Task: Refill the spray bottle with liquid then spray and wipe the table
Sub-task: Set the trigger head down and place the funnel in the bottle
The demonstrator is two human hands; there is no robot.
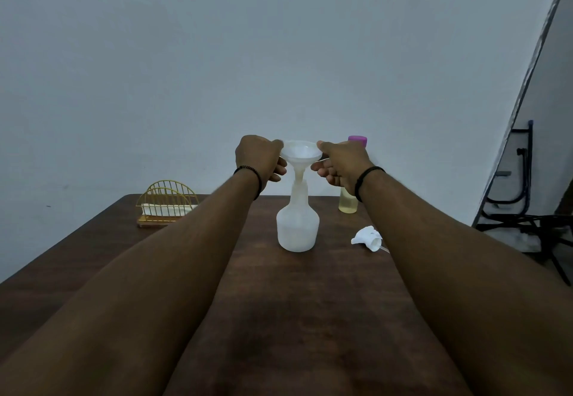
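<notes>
Both hands are raised over the middle of the dark wooden surface, holding a white funnel by its rim; the left hand pinches the left edge of the rim with curled fingers, and the right hand pinches the right edge in the same way, its fingers folded under the rim; each wrist wears a dark band. The funnel's stem points down into the open neck of the spray bottle, which stands upright on the surface directly below the hands; the bottle is translucent white, and whether liquid sits in its lower part cannot be told for certain. The white spray head lies on its side on the surface just to the right of the bottle, apart from it, with its thin tube trailing toward the right forearm. Behind the right hand stands a clear bottle of yellowish liquid with a purple cap, partly hidden by the wrist. At the far left corner of the surface sits a gold wire holder with white folded cloth or paper in it; a plain pale wall rises behind.
</notes>
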